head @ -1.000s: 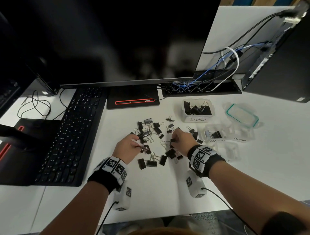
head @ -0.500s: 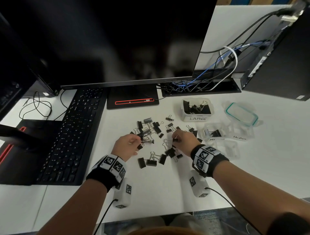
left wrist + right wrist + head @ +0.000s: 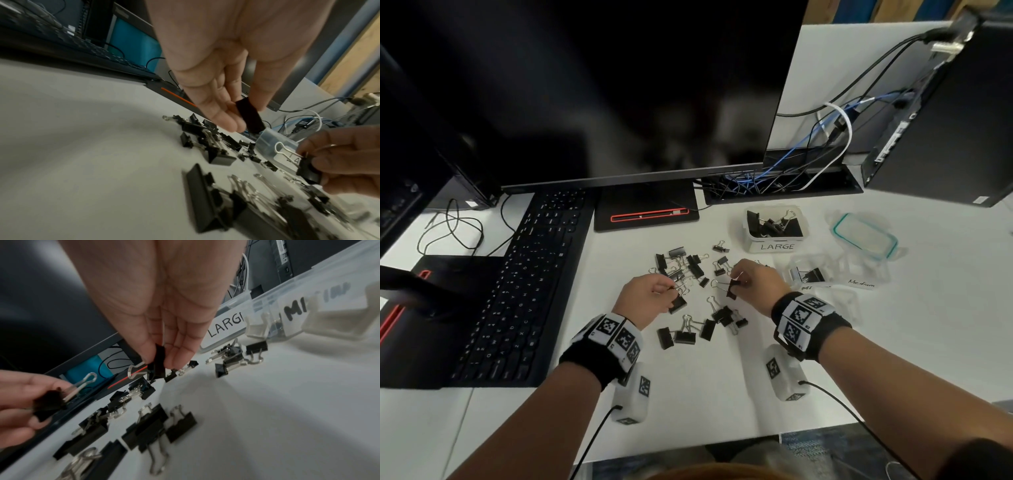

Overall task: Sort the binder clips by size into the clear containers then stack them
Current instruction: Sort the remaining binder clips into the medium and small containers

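Black binder clip (image 3: pixel 677 303) pinched in left hand (image 3: pixel 642 297); another clip (image 3: pixel 732 287) in right hand (image 3: pixel 756 281) grip.

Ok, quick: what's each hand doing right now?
Left hand: pinching a black binder clip.
Right hand: pinching another black clip.

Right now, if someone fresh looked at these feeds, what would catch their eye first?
Probably the two hands over the middle of the white desk, the left hand and the right hand each pinching a black binder clip above the scatter of loose clips. Next, the clear container labelled LARGE, already holding clips, behind the right hand beside the big dark monitor.
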